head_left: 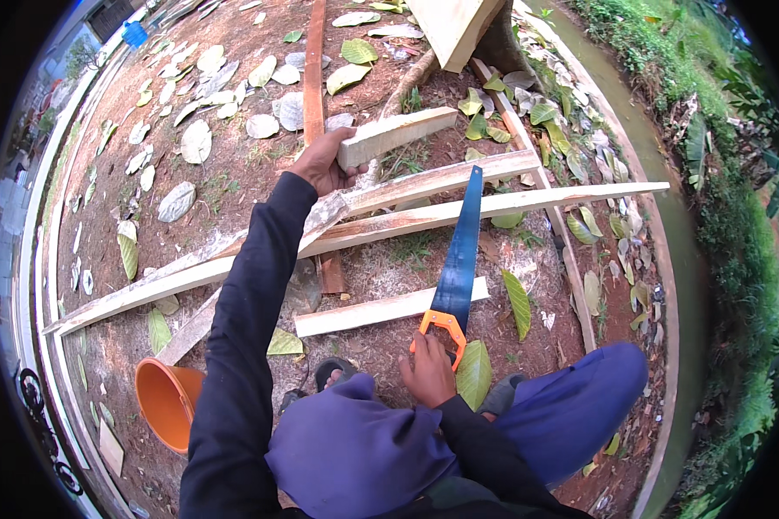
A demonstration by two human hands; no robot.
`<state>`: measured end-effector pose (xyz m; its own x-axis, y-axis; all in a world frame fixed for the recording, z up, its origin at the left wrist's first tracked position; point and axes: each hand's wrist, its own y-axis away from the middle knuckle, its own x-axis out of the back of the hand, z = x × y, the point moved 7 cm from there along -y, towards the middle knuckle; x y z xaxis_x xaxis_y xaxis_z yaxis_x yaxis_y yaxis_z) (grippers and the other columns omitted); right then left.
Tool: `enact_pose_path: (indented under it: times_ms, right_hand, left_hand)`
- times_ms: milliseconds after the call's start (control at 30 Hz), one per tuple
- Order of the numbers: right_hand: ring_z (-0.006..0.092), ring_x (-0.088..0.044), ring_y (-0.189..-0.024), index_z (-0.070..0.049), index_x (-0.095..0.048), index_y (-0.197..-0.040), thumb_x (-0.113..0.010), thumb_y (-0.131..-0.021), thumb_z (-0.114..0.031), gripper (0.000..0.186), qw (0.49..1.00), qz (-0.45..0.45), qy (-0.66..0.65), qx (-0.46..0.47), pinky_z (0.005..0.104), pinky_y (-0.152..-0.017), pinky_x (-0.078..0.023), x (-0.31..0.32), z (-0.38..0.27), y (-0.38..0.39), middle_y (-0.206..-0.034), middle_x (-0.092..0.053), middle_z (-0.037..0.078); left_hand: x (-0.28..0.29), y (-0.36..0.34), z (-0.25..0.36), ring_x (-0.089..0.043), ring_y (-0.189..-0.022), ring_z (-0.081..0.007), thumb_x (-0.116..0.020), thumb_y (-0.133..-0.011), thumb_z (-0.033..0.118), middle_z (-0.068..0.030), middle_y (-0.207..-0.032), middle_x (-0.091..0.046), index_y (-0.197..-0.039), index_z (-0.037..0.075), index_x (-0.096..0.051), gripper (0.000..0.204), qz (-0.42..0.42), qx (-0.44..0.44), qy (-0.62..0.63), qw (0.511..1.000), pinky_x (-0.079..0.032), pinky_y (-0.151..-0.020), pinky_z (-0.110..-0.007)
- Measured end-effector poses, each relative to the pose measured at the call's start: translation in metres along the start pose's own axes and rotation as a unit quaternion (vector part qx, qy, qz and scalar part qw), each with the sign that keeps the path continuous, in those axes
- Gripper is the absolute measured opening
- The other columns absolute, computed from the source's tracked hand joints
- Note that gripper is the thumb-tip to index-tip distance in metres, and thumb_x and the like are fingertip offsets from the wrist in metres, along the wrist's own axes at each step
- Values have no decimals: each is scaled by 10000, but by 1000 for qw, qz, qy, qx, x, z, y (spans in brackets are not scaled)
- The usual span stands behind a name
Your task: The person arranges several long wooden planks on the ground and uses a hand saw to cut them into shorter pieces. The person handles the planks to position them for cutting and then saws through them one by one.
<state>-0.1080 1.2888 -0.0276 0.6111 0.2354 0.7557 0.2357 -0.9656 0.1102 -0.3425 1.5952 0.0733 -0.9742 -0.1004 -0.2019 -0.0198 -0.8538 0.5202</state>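
Note:
My left hand grips the end of a short pale timber piece, held above two long timber lengths lying crosswise in front of me. My right hand is closed on the orange handle of a hand saw, whose dark blue blade points away from me over the timbers. A loose short board lies on the ground to the left of the saw. A reddish plank runs away from me beneath the pale timbers, and another narrow plank runs along the right.
An orange bucket stands at lower left. A large angled board rests by a tree trunk at the top. Fallen leaves cover the dirt. A water channel with a concrete edge runs along the right. A blue jug is far back left.

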Motion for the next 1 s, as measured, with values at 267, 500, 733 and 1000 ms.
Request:
enact_pose_path:
  times_ms: [267, 500, 733, 1000]
  right_hand:
    - [451, -553, -1226, 89, -525, -1364, -665, -940, -238, 553, 995, 4, -101, -6, 507, -1031, -467, 10, -19, -2, -1301, -578, 289]
    - [356, -642, -1157, 72, -566, -1361, -671, -977, -189, 477, 977, 59, -207, -10, 427, -989, -510, 34, -32, -24, -1301, -607, 237]
    - [255, -581, -1303, 76, -495, -1457, -548, -1074, -133, 440, 903, -17, -422, -73, 372, -1089, -463, 47, -63, -83, -1403, -596, 194]
    - [267, -552, -1319, 30, -347, -1557, -609, -1036, -226, 637, 826, -110, -546, 91, 412, -1077, -461, 37, -158, -119, -1475, -516, 182]
  left_hand:
    - [20, 110, -52, -661, -918, -175, -577, -1059, 286, -150, -1135, -678, -1425, 41, -458, 457, -45, -148, 205, 966, -560, -798, -368]
    - [3, 178, -125, -657, -1127, -243, -589, -1071, 258, -149, -1318, -606, -1482, 79, -364, 502, -77, -168, 211, 960, -521, -933, -421]
    - [-5, 221, -197, -618, -1231, -227, -559, -1066, 161, -171, -1406, -542, -1587, 22, -172, 664, -5, -222, 100, 970, -488, -1053, -398]
    - [29, 274, -223, -461, -1408, -406, -704, -907, 58, -253, -1496, -459, -1581, 13, -255, 811, 173, -232, -154, 945, -377, -1165, -439]
